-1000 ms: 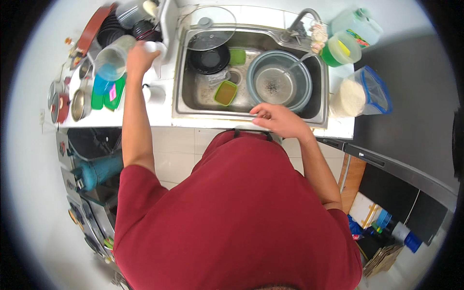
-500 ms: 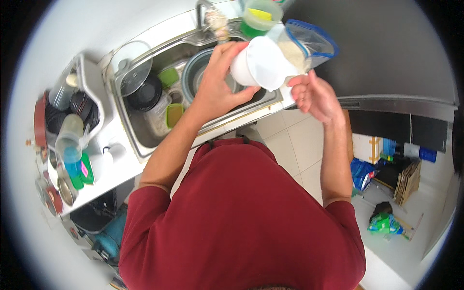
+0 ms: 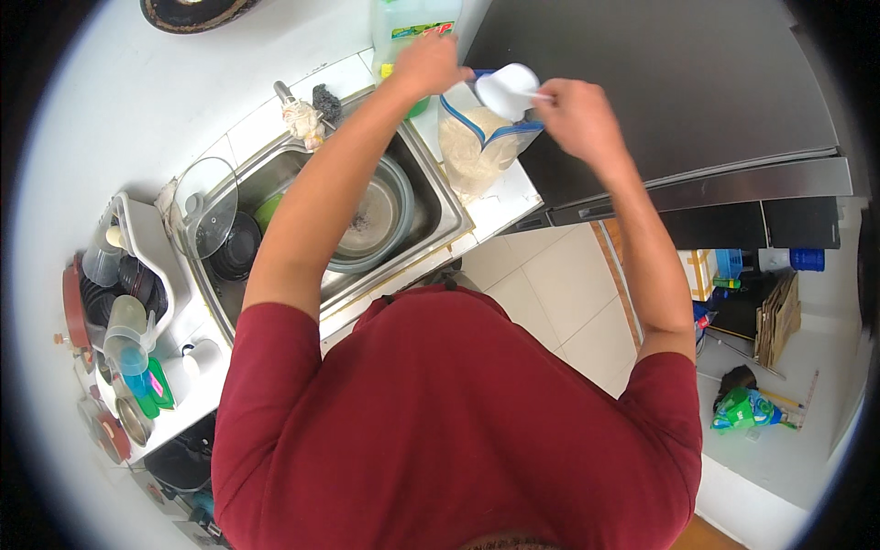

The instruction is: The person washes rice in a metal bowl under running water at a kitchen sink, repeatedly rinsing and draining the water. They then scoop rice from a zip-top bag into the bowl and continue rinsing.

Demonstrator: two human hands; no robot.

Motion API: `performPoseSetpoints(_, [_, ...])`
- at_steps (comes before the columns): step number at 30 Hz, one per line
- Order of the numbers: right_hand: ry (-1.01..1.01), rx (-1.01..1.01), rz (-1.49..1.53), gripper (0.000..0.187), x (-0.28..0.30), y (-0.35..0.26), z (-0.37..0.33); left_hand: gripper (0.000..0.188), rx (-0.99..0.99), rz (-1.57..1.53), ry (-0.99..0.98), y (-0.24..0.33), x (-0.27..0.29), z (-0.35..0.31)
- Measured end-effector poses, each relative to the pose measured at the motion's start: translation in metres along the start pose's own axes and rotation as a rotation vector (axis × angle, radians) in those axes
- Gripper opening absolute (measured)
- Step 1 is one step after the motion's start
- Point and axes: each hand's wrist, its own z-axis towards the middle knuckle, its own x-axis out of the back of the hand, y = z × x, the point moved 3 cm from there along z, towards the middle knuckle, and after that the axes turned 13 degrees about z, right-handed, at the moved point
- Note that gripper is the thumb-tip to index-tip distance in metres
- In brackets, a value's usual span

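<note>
In my right hand (image 3: 577,119) is the handle of a white plastic cup (image 3: 507,90), tilted over the mouth of a clear zip bag (image 3: 472,151). The bag has a blue zip edge and stands on the counter, holding pale grains that look like rice. My left hand (image 3: 429,66) is at the bag's far left rim, thumb against the blue edge; its fingers look closed there, though partly hidden. A grey round pot (image 3: 371,220) sits in the sink (image 3: 449,197), partly covered by my left forearm.
Behind my left hand stands a large translucent jug (image 3: 394,20). A glass lid (image 3: 206,206) leans over a black bowl (image 3: 236,247) at the sink's left. A dish rack (image 3: 151,243) and white mug (image 3: 200,357) are farther left. The dark fridge (image 3: 660,82) borders the right.
The white cup has passed from my left hand to my right, which now grips its handle. My left hand has moved up to the bag's rim. The view has shifted.
</note>
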Motion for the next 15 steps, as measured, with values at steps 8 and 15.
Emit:
performPoseSetpoints(8, [-0.351, 0.006, -0.177, 0.017, -0.048, 0.057, -0.026, 0.019, -0.068, -0.045, 0.045, 0.035, -0.057, 0.032])
performPoseSetpoints(15, [-0.212, 0.459, -0.318, 0.012, -0.077, 0.077, -0.01, 0.028, 0.005, -0.353, 0.009, 0.03, -0.056, 0.02])
